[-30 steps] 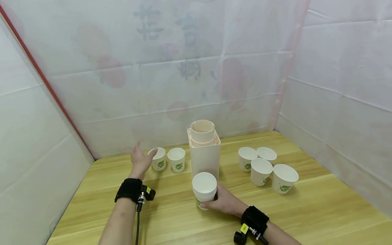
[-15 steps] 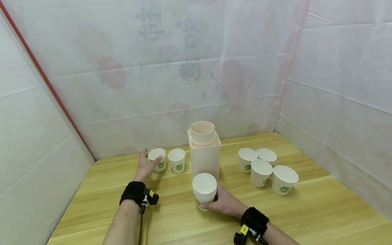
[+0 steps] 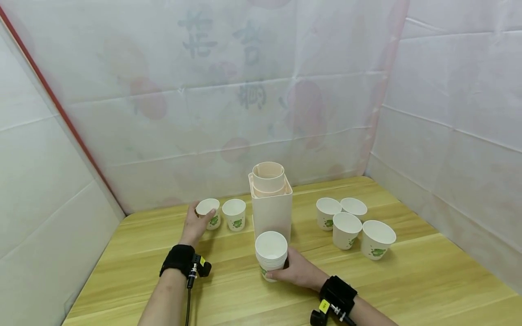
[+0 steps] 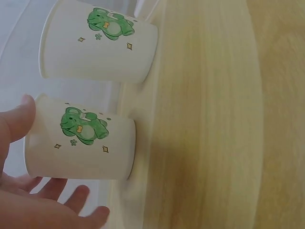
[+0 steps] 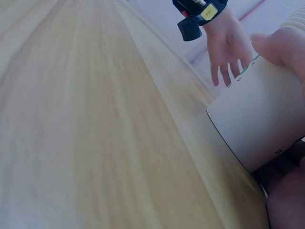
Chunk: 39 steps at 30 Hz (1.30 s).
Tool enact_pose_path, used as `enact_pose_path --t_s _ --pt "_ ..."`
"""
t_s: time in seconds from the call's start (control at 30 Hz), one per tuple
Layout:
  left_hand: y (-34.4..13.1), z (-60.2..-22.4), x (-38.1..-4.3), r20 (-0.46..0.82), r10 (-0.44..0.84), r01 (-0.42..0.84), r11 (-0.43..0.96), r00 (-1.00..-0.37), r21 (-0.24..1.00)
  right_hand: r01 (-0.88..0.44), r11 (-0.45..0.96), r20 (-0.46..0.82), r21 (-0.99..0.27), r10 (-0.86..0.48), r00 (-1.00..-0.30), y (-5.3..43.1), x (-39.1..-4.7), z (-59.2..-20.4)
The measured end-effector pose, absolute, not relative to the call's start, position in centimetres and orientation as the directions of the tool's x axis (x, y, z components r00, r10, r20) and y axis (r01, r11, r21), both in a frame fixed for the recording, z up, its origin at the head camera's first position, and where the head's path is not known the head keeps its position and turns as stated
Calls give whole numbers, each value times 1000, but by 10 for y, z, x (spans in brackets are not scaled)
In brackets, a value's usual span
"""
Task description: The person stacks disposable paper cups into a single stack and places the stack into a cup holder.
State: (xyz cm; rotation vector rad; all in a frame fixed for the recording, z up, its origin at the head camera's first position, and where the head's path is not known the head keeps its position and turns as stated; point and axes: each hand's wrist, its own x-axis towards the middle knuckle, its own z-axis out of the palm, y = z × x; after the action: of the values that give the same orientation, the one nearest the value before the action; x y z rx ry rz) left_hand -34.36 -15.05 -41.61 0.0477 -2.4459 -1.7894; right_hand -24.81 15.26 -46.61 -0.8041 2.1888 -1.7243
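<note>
On the left, a white paper cup (image 3: 214, 218) with a green elephant print stands upright on the table. My left hand (image 3: 194, 225) is round it: the thumb lies at the rim, and some fingertips pass behind its side in the left wrist view. The other fingers (image 4: 78, 198) spread loosely below. A second paper cup (image 3: 234, 215) stands just right of it. At the front middle, my right hand (image 3: 301, 269) grips a nested stack of paper cups (image 3: 271, 249) low on its side. The stack's base sits on or very near the tabletop.
A cream box-shaped holder (image 3: 272, 210) with a round tube on top stands behind the stack. Several paper cups (image 3: 346, 231) are grouped at right. White sheeting (image 3: 204, 122) walls the wooden table (image 3: 228, 290) at the back and sides.
My left hand has moved right to the leftmost cup, and its fingers have drawn in round it. The right hand and its stack stay in place.
</note>
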Motion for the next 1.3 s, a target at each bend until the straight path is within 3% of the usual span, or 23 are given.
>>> enact_pose_path --t_s 0.77,1.0,1.2,1.3 --pt "-170 -383 -320 157 -134 90 405 -978 910 -306 166 168 -937 -553 -816 154 -250 -470" --pt "-171 -375 -313 285 -108 221 399 -952 890 -271 183 133 -945 -540 -831 153 -248 -466" --pt "-165 -376 -313 389 -64 354 300 -919 886 -255 162 125 -953 -558 -820 152 -240 -450" --pt "-151 -357 -295 398 -47 368 290 -916 883 -257 163 123 -953 -564 -817 151 -235 -441"
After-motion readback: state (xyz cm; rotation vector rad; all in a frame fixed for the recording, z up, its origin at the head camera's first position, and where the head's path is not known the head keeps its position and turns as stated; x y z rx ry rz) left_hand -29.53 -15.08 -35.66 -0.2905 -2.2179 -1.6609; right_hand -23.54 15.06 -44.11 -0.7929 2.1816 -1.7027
